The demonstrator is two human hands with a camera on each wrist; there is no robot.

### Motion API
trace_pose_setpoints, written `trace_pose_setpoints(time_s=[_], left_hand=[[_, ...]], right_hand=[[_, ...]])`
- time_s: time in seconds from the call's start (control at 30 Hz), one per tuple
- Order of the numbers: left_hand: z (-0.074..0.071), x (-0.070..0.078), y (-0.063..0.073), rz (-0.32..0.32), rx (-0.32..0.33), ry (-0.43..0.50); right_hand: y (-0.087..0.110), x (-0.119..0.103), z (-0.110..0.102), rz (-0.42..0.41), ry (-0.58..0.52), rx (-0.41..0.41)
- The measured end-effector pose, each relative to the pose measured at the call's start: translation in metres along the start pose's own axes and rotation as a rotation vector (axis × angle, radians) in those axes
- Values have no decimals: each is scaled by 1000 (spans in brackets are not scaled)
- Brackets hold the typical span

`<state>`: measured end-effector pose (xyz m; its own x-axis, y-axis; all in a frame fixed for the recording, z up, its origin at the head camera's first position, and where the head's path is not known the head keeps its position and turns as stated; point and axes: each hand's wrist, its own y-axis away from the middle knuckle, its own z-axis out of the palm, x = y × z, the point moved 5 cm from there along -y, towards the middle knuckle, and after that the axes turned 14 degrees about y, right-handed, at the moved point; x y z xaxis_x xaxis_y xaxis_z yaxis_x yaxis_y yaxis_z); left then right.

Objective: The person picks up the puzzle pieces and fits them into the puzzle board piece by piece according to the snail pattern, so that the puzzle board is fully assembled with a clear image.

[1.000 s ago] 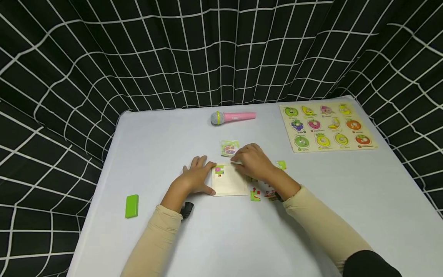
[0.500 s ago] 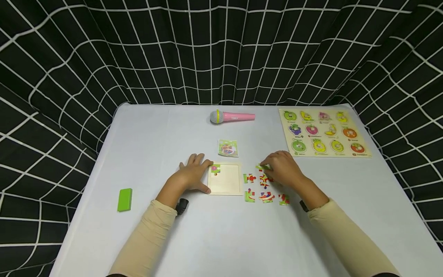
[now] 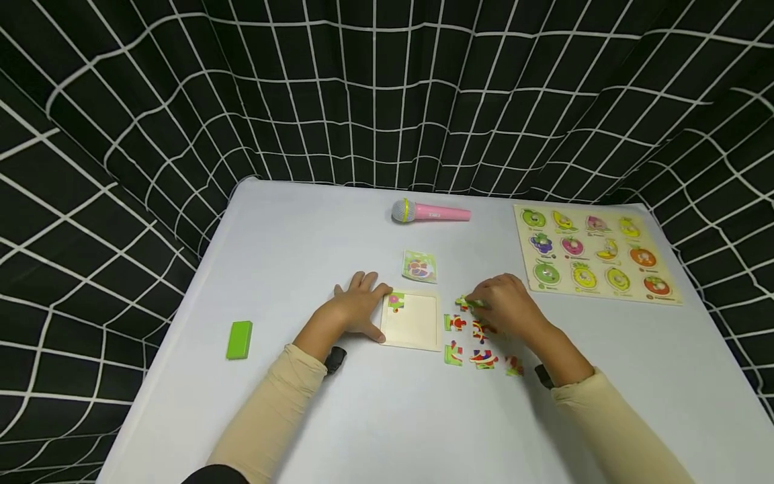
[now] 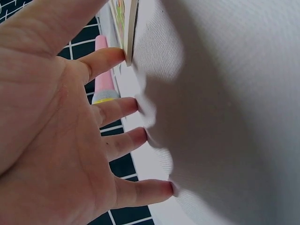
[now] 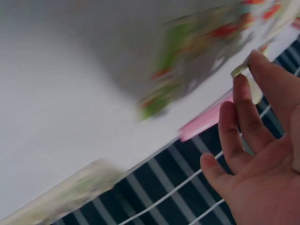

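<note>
A shallow square wooden puzzle tray [image 3: 417, 329] lies on the white table, with one green and pink piece [image 3: 396, 300] in its upper left corner. My left hand [image 3: 357, 310] is at the tray's left side, fingers spread; in the left wrist view its index fingertip [image 4: 119, 55] touches the tray edge. To the right of the tray, my right hand [image 3: 504, 306] pinches a small puzzle piece [image 5: 240, 68] between thumb and index finger. Below that hand lie several loose pieces, among them a red and blue one [image 3: 484, 358]. Part of the group is hidden under the hand.
Behind the tray lies a small fruit picture card [image 3: 420, 266]. Farther back is a pink toy microphone [image 3: 441, 213]. A fruit peg board [image 3: 595, 255] lies at the back right, and a green block [image 3: 239, 339] at the left.
My right hand has moved from over the tray to the loose pieces at the right, and now pinches a piece. The left hand stays at the tray's left edge. The head view has shifted.
</note>
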<state>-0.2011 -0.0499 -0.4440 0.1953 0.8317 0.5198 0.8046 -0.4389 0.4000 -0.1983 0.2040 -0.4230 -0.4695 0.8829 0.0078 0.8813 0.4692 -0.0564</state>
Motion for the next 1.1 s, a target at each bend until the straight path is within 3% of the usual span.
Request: trace_pose_setpoints(time_s=[0.17,0.37,0.93,1.1], left_hand=[[1,1,-1,-7,6,-21],[3,2,-1,-5,1,-19],[1,3,-1,-1,3,-30],[3,0,-1,-17,-1,-27]], right_hand=[[-17,-39,-4,-118,-1,65],[-38,-69,2,-167,11,84],[-43,-83,9,-174,146,69],[-43,-86,9,-175,138,58]])
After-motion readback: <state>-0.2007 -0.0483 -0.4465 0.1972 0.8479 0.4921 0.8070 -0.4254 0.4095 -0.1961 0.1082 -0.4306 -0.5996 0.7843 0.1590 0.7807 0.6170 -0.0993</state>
